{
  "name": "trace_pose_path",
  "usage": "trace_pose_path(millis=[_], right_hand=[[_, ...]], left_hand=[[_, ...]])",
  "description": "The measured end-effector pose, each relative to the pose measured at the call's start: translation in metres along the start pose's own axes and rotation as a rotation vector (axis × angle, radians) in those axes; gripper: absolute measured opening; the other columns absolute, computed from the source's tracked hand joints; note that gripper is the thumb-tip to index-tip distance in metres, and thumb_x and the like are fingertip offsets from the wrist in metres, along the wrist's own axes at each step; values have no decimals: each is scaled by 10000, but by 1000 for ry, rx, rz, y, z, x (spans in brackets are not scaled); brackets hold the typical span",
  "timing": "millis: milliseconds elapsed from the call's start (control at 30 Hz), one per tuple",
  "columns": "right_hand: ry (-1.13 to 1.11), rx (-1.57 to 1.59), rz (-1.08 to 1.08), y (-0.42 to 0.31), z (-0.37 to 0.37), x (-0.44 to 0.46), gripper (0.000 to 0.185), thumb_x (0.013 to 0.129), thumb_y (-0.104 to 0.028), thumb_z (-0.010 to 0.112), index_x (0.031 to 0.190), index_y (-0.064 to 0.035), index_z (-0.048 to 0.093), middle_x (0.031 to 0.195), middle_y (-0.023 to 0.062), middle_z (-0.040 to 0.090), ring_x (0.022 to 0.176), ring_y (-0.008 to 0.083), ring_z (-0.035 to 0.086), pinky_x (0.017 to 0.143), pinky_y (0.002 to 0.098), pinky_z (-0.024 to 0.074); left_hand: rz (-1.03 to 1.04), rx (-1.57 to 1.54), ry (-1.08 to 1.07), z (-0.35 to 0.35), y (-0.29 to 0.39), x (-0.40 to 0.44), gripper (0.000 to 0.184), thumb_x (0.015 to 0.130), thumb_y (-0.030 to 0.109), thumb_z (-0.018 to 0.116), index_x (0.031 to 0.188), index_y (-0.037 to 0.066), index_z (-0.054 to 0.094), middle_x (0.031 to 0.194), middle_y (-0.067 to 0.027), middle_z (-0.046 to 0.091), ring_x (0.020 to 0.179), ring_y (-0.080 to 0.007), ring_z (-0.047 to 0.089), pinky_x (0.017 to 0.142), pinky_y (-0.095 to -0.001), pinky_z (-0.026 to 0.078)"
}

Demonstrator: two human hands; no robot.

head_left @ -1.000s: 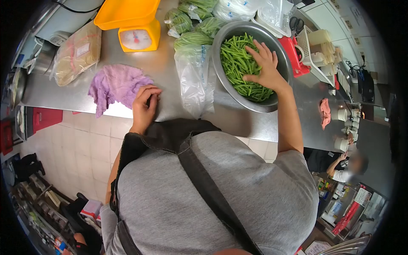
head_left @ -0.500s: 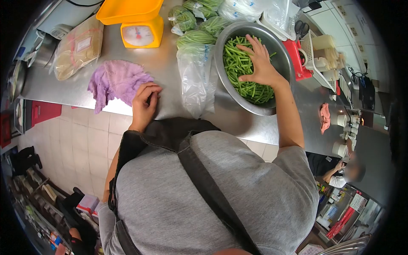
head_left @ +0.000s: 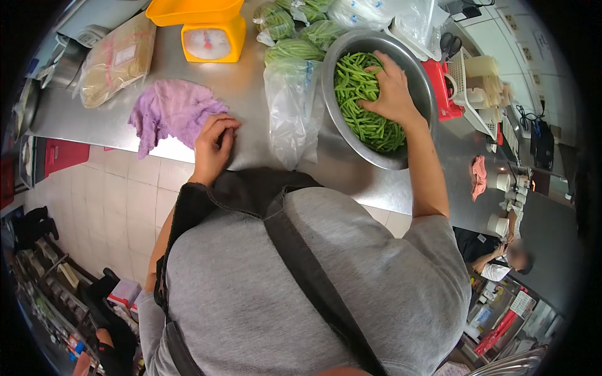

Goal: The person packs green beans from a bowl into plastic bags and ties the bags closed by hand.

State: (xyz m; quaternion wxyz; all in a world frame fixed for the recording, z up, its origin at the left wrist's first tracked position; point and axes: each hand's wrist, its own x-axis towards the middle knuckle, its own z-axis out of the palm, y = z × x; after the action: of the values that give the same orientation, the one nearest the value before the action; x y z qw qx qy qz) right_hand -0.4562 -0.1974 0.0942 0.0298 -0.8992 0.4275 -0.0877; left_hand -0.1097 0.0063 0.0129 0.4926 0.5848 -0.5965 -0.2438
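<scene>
A steel bowl (head_left: 421,81) on the counter holds cut green beans (head_left: 364,122). Into these beans reaches my right hand (head_left: 394,94), its thumb and fingers apart and the fingertips touching them at the bowl's right side. My left hand (head_left: 216,141) rests at the counter's front edge, fingers loosely curled with nothing seen in them. Just left of it lies a purple cloth (head_left: 179,113), close to the knuckles. Between my hands a clear plastic bag (head_left: 291,116) lies on the metal, and bags of green beans (head_left: 295,50) are behind it.
A yellow scale (head_left: 216,41) stands at the back. Left of it is a wrapped brown package (head_left: 119,62). Beyond the bowl are a red container (head_left: 444,94), a white basket (head_left: 467,75) and a pink cloth (head_left: 478,177). Another person (head_left: 495,266) is at the far right.
My right hand's fingers have drawn in from a wide spread and sit toward the bowl's right side. My left hand stays by the purple cloth. The view has shifted slightly.
</scene>
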Motion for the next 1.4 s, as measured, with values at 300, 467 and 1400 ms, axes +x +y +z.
trace_pose_path(millis=[300, 467, 1400], right_hand=[[-51, 181, 154, 0, -60, -14, 579, 639, -178, 781, 1154, -31, 562, 901, 203, 674, 888, 342, 664, 823, 423, 505], [37, 337, 265, 21, -85, -38, 555, 696, -128, 782, 1195, -32, 558, 963, 145, 698, 889, 253, 684, 810, 351, 519], [145, 530, 365, 10, -28, -5, 755, 723, -279, 832, 1350, -25, 495, 1242, 167, 623, 1116, 289, 606, 965, 364, 451]], left_hand=[[7, 20, 0, -1, -2, 0, 170, 851, -96, 572, 964, -5, 661, 996, -105, 618, 874, -216, 622, 751, -286, 511], [26, 42, 7, -1, 5, 1, 170, 849, -96, 576, 959, -1, 664, 989, -105, 622, 899, -223, 622, 768, -288, 508], [3, 28, -1, -1, 7, 2, 174, 862, -110, 559, 963, -10, 659, 1015, -98, 609, 901, -195, 612, 752, -274, 521]])
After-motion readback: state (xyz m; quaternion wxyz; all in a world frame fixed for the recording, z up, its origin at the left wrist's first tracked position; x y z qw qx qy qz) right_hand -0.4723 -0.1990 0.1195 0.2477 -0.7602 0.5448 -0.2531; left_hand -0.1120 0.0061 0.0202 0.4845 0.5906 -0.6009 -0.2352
